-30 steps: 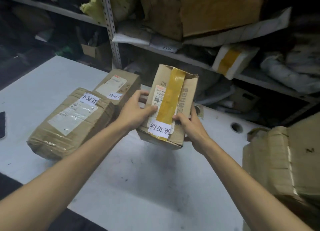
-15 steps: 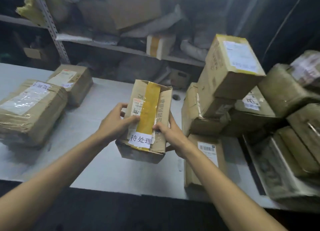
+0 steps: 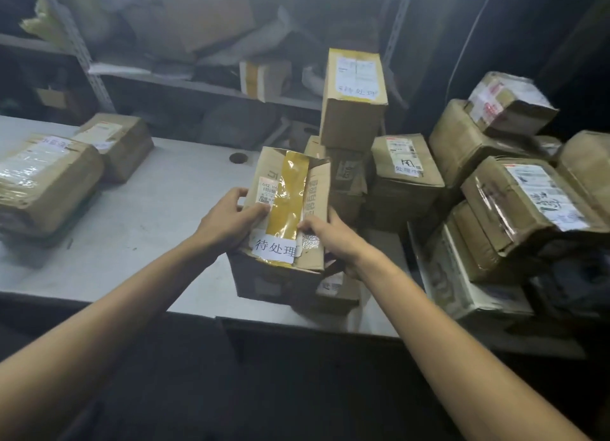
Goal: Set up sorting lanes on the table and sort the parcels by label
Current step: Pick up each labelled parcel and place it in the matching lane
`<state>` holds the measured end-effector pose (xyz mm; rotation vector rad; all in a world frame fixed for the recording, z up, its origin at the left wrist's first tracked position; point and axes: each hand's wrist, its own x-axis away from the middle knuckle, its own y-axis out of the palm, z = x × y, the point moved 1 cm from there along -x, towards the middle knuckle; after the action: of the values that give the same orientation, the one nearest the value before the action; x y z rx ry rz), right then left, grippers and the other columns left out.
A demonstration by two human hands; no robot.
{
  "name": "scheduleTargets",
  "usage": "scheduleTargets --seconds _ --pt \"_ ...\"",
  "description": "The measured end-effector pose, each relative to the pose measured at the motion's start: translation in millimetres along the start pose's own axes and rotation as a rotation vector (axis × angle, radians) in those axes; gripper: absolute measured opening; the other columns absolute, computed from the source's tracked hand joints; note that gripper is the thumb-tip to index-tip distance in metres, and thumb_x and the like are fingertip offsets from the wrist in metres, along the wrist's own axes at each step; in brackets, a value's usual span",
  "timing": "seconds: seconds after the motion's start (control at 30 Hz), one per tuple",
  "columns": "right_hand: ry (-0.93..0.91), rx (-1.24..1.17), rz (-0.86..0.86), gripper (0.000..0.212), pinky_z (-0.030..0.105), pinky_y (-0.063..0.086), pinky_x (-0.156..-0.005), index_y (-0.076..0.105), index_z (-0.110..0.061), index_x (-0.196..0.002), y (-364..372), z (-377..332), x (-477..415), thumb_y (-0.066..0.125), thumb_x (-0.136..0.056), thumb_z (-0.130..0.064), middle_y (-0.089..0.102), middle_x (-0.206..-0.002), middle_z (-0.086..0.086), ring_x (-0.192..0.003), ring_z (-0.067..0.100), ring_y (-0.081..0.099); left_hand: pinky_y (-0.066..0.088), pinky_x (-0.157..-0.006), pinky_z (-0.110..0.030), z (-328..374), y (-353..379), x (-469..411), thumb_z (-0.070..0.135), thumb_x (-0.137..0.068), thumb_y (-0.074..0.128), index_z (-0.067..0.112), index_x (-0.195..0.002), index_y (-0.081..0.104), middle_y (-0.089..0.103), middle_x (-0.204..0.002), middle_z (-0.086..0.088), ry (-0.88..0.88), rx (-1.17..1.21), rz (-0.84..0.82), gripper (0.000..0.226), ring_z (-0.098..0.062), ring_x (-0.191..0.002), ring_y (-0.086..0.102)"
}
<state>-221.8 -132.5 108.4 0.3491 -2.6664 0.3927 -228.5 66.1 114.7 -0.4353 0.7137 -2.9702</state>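
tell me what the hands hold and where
A cardboard box with yellow tape: left hand grips its left edge, right hand its right edge, thumbs on top.

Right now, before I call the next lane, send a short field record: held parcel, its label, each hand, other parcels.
in hand: taped parcel, yellow tape along its top, over the table
label: white slip reading 待处理
left hand: grips the parcel's left side
right hand: grips the parcel's right side
table left: large parcel, smaller parcel behind it
table right: stacked pile; tall box on top, same wording
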Motion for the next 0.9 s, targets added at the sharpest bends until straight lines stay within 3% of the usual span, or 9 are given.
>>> scheduleTargets --seconds 0.13,0.23,0.4,0.6,0.7,0.8,0.9 --pt "0.013 -0.031 0.013 0.053 0.018 0.052 -0.045 0.032 -0.029 -0.147 -37.7 10.2 14.5 0.052 -0.098 -0.022 0.067 -0.121 0.005 -0.076 0.012 0.067 0.059 -0.083 -0.040 21.5 35.7 9.6 0.036 -0.095 0.054 0.030 -0.122 0.053 0.068 -0.100 0.008 0.026 0.094 -0.007 0.027 -0.015 -0.086 0.071" --pt "0.024 -0.018 0.048 0.052 0.019 0.050 -0.050 0.031 -0.030 -0.148 -58.0 19.5 17.4 0.050 -0.100 -0.024 0.067 -0.127 0.004 -0.081 0.010 0.069 0.058 -0.084 -0.038 28.6 60.1 10.1 0.032 -0.097 0.052 0.026 -0.122 0.056 0.070 -0.104 0.004 0.030 0.125 -0.038 0.026 -0.014 -0.086 0.071" --pt "0.059 0.005 0.112 0.053 0.024 0.051 -0.060 0.033 -0.031 -0.149 -73.5 45.6 7.9 0.051 -0.100 -0.028 0.070 -0.123 0.000 -0.088 0.013 0.072 0.053 -0.063 -0.019 23.4 99.0 5.3 0.027 -0.102 0.046 0.020 -0.134 0.051 0.068 -0.097 0.007 0.025 0.144 -0.115 0.033 -0.008 -0.080 0.069" --pt "0.039 -0.021 0.140 0.055 0.032 0.060 -0.077 0.031 -0.033 -0.151 -75.9 53.7 -9.0 0.054 -0.102 -0.028 0.067 -0.129 0.001 -0.097 0.016 0.072 0.056 -0.064 -0.019 21.0 106.9 -5.0 0.028 -0.104 0.042 0.025 -0.140 0.047 0.067 -0.097 0.011 0.064 0.162 -0.110 0.036 -0.007 -0.082 0.070" --pt "0.039 0.005 0.141 0.054 0.021 0.055 -0.062 0.031 -0.033 -0.152 -76.2 52.0 -7.1 0.054 -0.103 -0.031 0.067 -0.129 -0.001 -0.089 0.008 0.071 0.056 -0.060 -0.018 21.8 106.5 -5.2 0.028 -0.104 0.042 0.024 -0.141 0.045 0.067 -0.097 0.011 0.059 0.175 -0.118 0.037 -0.007 -0.080 0.070" --pt "0.049 0.001 0.142 0.053 0.019 0.053 -0.060 0.032 -0.031 -0.150 -77.4 51.5 -1.4 0.055 -0.102 -0.032 0.067 -0.130 -0.001 -0.086 0.007 0.070 0.056 -0.063 -0.021 22.2 107.0 -3.0 0.029 -0.103 0.043 0.023 -0.141 0.044 0.066 -0.099 0.007 0.041 0.186 -0.111 0.038 -0.009 -0.081 0.069" --pt "0.026 0.043 0.197 0.053 0.033 0.061 -0.077 0.037 -0.028 -0.148 -76.4 47.5 5.6 0.059 -0.100 -0.033 0.065 -0.132 0.000 -0.098 0.015 0.070 0.053 -0.066 -0.022 26.1 104.6 0.6 0.029 -0.104 0.042 0.021 -0.143 0.040 0.065 -0.103 0.006 0.039 0.170 -0.115 0.040 -0.007 -0.082 0.066"
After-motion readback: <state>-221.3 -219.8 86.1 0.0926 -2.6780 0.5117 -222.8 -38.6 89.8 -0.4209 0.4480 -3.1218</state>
